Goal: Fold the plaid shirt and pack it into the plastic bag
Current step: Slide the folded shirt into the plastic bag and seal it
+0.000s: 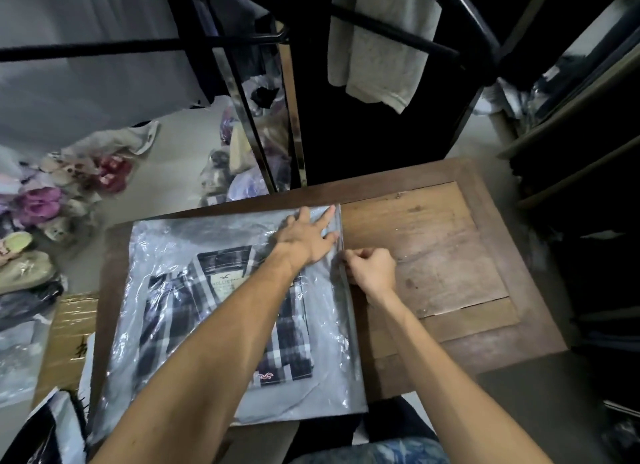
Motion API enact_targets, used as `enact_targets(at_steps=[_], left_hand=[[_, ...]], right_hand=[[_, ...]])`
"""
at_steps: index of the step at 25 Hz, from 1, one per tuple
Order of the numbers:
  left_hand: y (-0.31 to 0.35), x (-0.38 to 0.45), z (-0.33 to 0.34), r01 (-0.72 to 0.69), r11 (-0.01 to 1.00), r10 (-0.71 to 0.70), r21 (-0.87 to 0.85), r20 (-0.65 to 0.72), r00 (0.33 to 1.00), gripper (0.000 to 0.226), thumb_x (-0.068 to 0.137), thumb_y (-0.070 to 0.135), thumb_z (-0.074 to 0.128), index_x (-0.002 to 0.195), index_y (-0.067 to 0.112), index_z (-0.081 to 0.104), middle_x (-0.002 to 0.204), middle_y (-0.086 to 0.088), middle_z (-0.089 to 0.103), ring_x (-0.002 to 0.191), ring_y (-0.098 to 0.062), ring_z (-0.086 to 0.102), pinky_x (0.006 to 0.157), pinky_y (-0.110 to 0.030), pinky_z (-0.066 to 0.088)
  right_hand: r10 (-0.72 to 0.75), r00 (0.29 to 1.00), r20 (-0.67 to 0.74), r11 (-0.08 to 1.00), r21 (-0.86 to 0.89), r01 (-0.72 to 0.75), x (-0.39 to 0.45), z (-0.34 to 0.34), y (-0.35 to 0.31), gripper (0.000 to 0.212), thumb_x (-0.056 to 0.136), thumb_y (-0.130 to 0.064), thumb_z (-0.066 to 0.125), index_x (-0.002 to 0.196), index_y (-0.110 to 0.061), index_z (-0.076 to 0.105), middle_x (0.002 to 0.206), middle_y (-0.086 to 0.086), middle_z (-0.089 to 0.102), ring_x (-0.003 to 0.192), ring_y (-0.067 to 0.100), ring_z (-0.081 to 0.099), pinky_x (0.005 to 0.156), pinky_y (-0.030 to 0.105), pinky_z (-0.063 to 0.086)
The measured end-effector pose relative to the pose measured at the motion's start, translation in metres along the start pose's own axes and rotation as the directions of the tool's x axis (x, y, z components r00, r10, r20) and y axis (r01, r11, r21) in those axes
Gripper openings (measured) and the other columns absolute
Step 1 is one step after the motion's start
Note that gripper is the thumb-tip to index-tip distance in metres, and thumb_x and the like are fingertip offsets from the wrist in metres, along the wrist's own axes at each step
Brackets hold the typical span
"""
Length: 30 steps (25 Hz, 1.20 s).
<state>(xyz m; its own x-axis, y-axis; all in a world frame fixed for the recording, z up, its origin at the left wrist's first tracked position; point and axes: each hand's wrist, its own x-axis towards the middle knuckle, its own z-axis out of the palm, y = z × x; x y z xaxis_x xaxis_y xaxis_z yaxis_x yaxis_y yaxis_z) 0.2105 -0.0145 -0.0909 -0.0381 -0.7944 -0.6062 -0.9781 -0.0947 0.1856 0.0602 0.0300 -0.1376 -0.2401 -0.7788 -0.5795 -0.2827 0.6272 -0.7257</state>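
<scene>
Plaid shirt (221,321) lies folded inside plastic bag (173,242) on counter (450,255); left hand (304,236) presses flat, fingers straight, right hand (370,268) pinches bag's right edge; sealing step, next likely running the pinch along that edge.

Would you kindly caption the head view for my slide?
Left hand flattens the plastic bag over the plaid shirt; right hand pinches its edge.

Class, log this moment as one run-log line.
stage: sealing | shirt: folded, inside bag | left hand: flat on bag | right hand: pinching bag's edge | table
</scene>
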Motion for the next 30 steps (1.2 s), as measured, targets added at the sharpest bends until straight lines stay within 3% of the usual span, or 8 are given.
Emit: enact_targets(at_steps=[4, 8, 13, 17, 19, 22, 27, 30], left_hand=[[0.005, -0.001, 0.008, 0.036, 0.999, -0.035, 0.03, -0.031, 0.999, 0.06, 0.104, 0.062, 0.024, 0.156, 0.056, -0.005, 0.171, -0.008, 0.0, 0.15, -0.044, 0.016, 0.114, -0.067, 0.03], [0.013, -0.004, 0.009, 0.08, 0.995, -0.076, 0.06, -0.07, 0.995, 0.06, 0.105, 0.057, 0.021, 0.158, 0.051, -0.004, 0.168, -0.01, 0.007, 0.145, -0.042, 0.022, 0.109, -0.067, 0.033], [0.022, -0.005, 0.014, 0.128, 0.983, -0.12, 0.13, -0.068, 0.99, 0.059, 0.106, 0.051, 0.017, 0.159, 0.048, -0.008, 0.167, -0.012, 0.01, 0.143, -0.041, 0.026, 0.107, -0.068, 0.032], [0.036, -0.035, 0.007, 0.004, 0.976, 0.029, 0.219, -0.144, 0.989, 0.053, 0.108, 0.04, 0.028, 0.16, 0.033, 0.022, 0.158, -0.018, 0.028, 0.141, -0.04, 0.034, 0.11, -0.063, 0.033], [0.041, -0.069, 0.021, -0.093, 0.94, 0.125, 0.329, -0.077, 0.989, 0.048, 0.108, 0.037, 0.03, 0.155, 0.032, 0.035, 0.155, -0.013, 0.035, 0.138, -0.036, 0.041, 0.109, -0.059, 0.037], [0.046, -0.105, 0.052, -0.032, 0.914, -0.029, 0.405, 0.143, 0.989, 0.056, 0.109, 0.039, 0.025, 0.162, 0.04, 0.009, 0.17, -0.004, 0.007, 0.153, -0.036, 0.019, 0.111, -0.072, 0.03], [0.052, -0.107, 0.069, 0.053, 0.955, -0.103, 0.293, 0.156, 0.982, 0.064, 0.107, 0.054, 0.024, 0.16, 0.044, -0.01, 0.169, 0.006, -0.022, 0.157, -0.031, -0.015, 0.109, -0.084, 0.013], [0.051, -0.108, 0.077, 0.073, 0.96, -0.116, 0.272, 0.145, 0.983, 0.068, 0.105, 0.061, 0.026, 0.158, 0.046, -0.014, 0.168, 0.008, -0.026, 0.156, -0.03, -0.021, 0.109, -0.084, 0.012]], right_hand=[[-0.044, 0.999, 0.027, 0.997, -0.064, 0.045, -0.025, -0.011, 0.014, 0.023, 0.077, -0.04, 0.073, 0.069, -0.02, 0.081, 0.069, 0.0, 0.079, 0.081, 0.018, 0.078, 0.085, 0.042, 0.062], [-0.02, 0.996, 0.083, 0.998, -0.055, 0.025, -0.048, -0.019, 0.037, 0.029, 0.072, -0.047, 0.07, 0.07, -0.019, 0.08, 0.066, -0.004, 0.077, 0.076, 0.016, 0.078, 0.084, 0.045, 0.063], [-0.023, 0.992, 0.121, 0.998, -0.063, 0.031, -0.077, -0.033, 0.068, 0.025, 0.081, -0.039, 0.071, 0.075, -0.017, 0.081, 0.068, -0.006, 0.078, 0.073, 0.013, 0.077, 0.081, 0.043, 0.063], [-0.022, 0.993, 0.115, 0.999, -0.045, 0.027, -0.088, -0.037, 0.075, 0.024, 0.085, -0.037, 0.073, 0.077, -0.016, 0.082, 0.069, -0.007, 0.078, 0.07, 0.013, 0.077, 0.079, 0.041, 0.064], [-0.035, 0.99, 0.134, 0.998, -0.049, 0.042, -0.086, -0.04, 0.069, 0.023, 0.084, -0.036, 0.074, 0.077, -0.016, 0.082, 0.072, -0.004, 0.079, 0.074, 0.016, 0.077, 0.08, 0.041, 0.063], [-0.063, 0.982, 0.179, 0.995, -0.062, 0.075, -0.081, -0.041, 0.068, 0.023, 0.078, -0.041, 0.073, 0.071, -0.021, 0.081, 0.068, 0.0, 0.078, 0.073, 0.021, 0.077, 0.077, 0.045, 0.064], [-0.008, 0.969, 0.246, 0.999, -0.034, 0.017, -0.069, -0.035, 0.105, 0.038, 0.062, -0.057, 0.07, 0.074, -0.022, 0.08, 0.067, 0.008, 0.076, 0.073, 0.033, 0.077, 0.074, 0.051, 0.064], [0.022, 0.96, 0.278, 1.0, -0.007, -0.021, -0.101, -0.054, 0.092, 0.028, 0.071, -0.042, 0.079, 0.068, -0.014, 0.08, 0.069, 0.005, 0.078, 0.072, 0.028, 0.079, 0.075, 0.05, 0.065]])
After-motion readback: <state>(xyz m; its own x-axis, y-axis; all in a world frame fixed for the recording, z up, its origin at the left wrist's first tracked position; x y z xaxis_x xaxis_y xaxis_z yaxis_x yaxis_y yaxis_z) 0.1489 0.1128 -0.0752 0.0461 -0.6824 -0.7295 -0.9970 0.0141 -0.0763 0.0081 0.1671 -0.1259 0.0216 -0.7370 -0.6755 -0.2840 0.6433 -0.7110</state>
